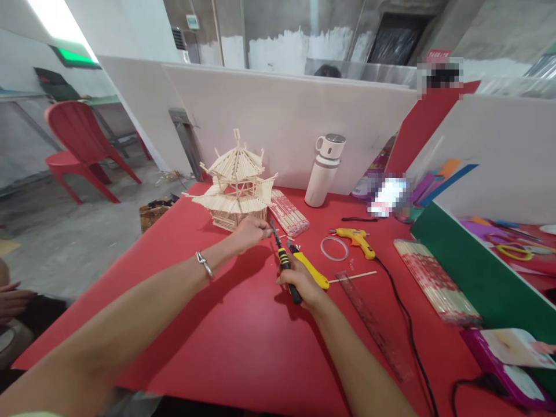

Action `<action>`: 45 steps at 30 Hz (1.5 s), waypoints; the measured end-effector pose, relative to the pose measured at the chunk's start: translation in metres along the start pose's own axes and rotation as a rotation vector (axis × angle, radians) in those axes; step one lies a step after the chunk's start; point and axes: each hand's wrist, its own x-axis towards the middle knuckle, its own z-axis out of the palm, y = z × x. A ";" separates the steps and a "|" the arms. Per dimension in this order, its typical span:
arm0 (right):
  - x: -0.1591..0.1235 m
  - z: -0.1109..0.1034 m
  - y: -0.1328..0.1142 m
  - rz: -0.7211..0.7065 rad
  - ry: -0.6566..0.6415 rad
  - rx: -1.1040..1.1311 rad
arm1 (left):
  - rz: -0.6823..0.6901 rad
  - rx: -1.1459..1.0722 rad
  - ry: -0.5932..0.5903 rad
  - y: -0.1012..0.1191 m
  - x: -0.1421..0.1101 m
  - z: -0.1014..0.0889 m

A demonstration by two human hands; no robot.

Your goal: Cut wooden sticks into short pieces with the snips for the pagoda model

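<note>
My right hand (302, 281) is wrapped round the black-and-yellow banded handle of a slim hand tool (285, 260). Its narrow metal end points up and away, close to my left fingertips; I cannot tell if it is a blade or a file. My left hand (252, 233) is pinched closed at that tip, and whatever it holds is too small to name. Just behind it stands a tiered pagoda model (237, 191) made of pale wooden sticks. Partly behind my right hand lies a yellow-handled cutter (310, 267). Small stick pieces are scattered near the tool tip.
On the red table (208, 347) are a stick bundle (290, 213), a white flask (322, 174), a yellow glue gun (356, 238) with a black cord, a clear ring (334, 249), a transparent ruler (373, 324) and another stick pack (436, 281). A green board (478, 260) borders the right.
</note>
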 end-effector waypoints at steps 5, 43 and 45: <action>0.000 -0.002 0.001 -0.042 -0.017 -0.027 | -0.189 -0.192 -0.218 0.005 0.004 -0.013; 0.001 -0.003 0.003 -0.014 0.015 0.085 | 0.287 0.946 0.133 0.012 -0.017 0.010; 0.000 -0.003 0.003 -0.021 0.018 0.063 | 0.223 0.865 0.094 0.019 -0.017 0.006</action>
